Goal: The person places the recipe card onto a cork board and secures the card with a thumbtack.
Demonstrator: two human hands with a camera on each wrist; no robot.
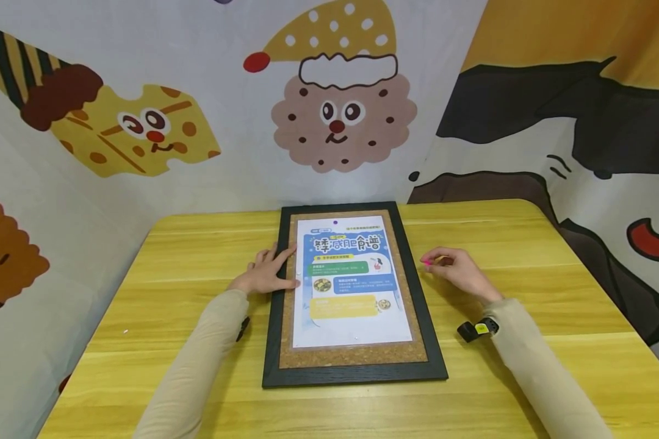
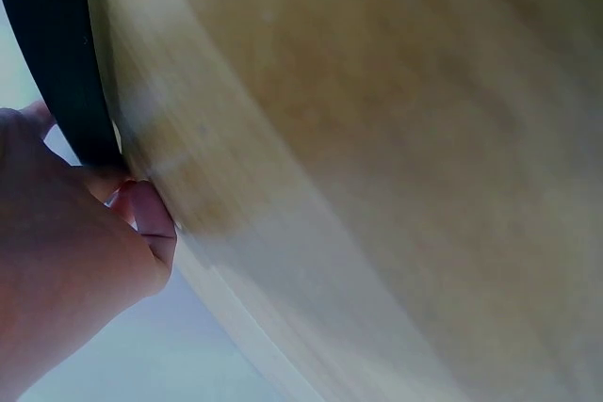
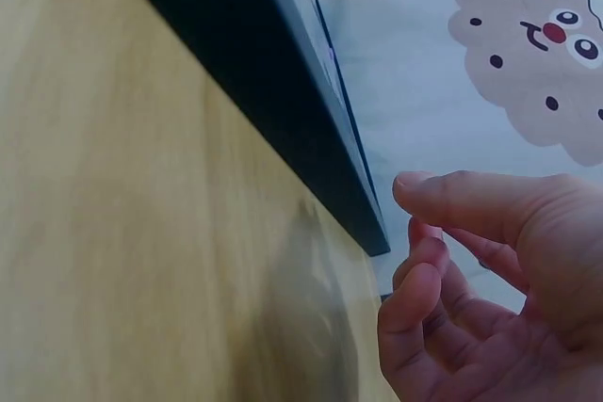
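A black-framed cork board (image 1: 357, 356) lies on the table, with a printed paper sheet (image 1: 329, 332) on its cork. Near the sheet's top edge sits a purple push pin (image 1: 335, 222). My left hand (image 1: 263, 272) rests across the frame's left side, fingers spread, the thumb reaching the sheet's left edge; the left wrist view shows this hand (image 2: 85, 251) at the black frame. To the right of the board, my right hand (image 1: 458, 271) pinches a small pink push pin (image 1: 428, 261). In the right wrist view that hand (image 3: 490, 270) is apart from the frame, and the pin cannot be made out.
The board stands on a yellow wood-grain table (image 1: 187, 366), its far edge close to a cartoon-printed cloth (image 1: 241, 177) hanging behind. A tiny white speck (image 1: 125, 331) lies on the table at left. Dark bands with devices (image 1: 475, 330) are on both wrists.
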